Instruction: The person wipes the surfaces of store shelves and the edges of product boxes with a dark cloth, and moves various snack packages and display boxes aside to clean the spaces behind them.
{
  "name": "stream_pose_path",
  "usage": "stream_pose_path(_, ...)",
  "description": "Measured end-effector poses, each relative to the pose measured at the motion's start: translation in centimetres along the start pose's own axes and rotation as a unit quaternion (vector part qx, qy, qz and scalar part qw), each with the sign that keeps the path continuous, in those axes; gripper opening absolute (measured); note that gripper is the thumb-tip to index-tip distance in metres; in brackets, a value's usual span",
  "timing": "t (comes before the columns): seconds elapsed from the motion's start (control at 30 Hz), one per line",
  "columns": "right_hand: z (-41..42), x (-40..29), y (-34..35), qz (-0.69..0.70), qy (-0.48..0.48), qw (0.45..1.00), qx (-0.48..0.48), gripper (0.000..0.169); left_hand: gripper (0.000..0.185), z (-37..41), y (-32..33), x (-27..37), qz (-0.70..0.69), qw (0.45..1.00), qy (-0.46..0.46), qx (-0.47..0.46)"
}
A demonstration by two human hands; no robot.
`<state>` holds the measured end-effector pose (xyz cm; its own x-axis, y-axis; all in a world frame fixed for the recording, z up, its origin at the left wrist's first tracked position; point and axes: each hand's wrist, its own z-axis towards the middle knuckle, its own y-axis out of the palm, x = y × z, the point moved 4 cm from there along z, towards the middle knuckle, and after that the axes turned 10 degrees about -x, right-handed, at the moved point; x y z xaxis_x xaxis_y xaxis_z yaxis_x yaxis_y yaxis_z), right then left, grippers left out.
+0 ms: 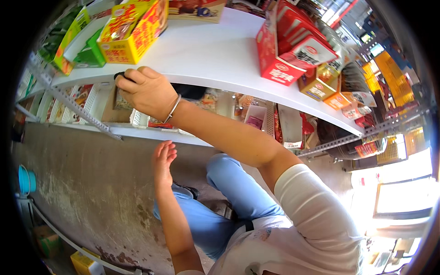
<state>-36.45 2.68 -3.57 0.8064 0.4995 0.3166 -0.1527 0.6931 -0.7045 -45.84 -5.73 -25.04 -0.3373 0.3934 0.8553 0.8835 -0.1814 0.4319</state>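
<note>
My right hand (146, 89), with a metal bangle at its wrist, is closed at the front edge of the white shelf (213, 44). A small black object (119, 75) shows past its fingers; the hand hides the rest of it. Just behind the hand stands a yellow and red box of packets (120, 51), beside a green carton (91, 55). My left hand (165, 163) is lower, in front of the shelving, with nothing in it and its fingers slightly bent.
Red (280, 72) and gold (318, 84) snack boxes stand at the shelf's right. Beneath is a lower shelf (154, 134) with white baskets and packets. Slotted metal posts (79, 103) frame the shelving. A blue bucket (26, 180) and a yellow box (86, 263) are at the left.
</note>
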Motion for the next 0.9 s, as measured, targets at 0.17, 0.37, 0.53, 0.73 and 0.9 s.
stream_pose_path(0.17, -7.7, 2.6, -4.8, -0.043, 0.057, 0.997, -0.034, 0.046, 0.024, 0.3, -0.6, 0.2, 0.023, 0.999, -0.016, 0.043)
stream_pose_path(0.37, -21.2, 8.1, -14.8, -0.128, 0.128, 0.983, 0.015, 0.062, 0.024, 0.8, -1.1, -3.0, 0.023, 0.997, 0.051, -0.05)
stream_pose_path(0.53, -33.7, 11.5, -21.3, -0.262, 0.209, 0.94, -0.059, 0.061, 0.026, -1.1, 1.6, -0.9, 0.109, 0.992, -0.04, -0.039)
stream_pose_path(0.73, -31.6, 11.5, -20.6, -0.209, 0.195, 0.958, -0.033, 0.058, 0.026, -0.5, 1.9, -0.8, 0.102, 0.994, -0.034, -0.031)
stream_pose_path(0.9, -23.4, 9.6, -14.8, -0.123, 0.09, 0.988, 0.015, 0.061, 0.028, 1.0, 2.7, -1.6, 0.092, 0.993, -0.052, -0.047)
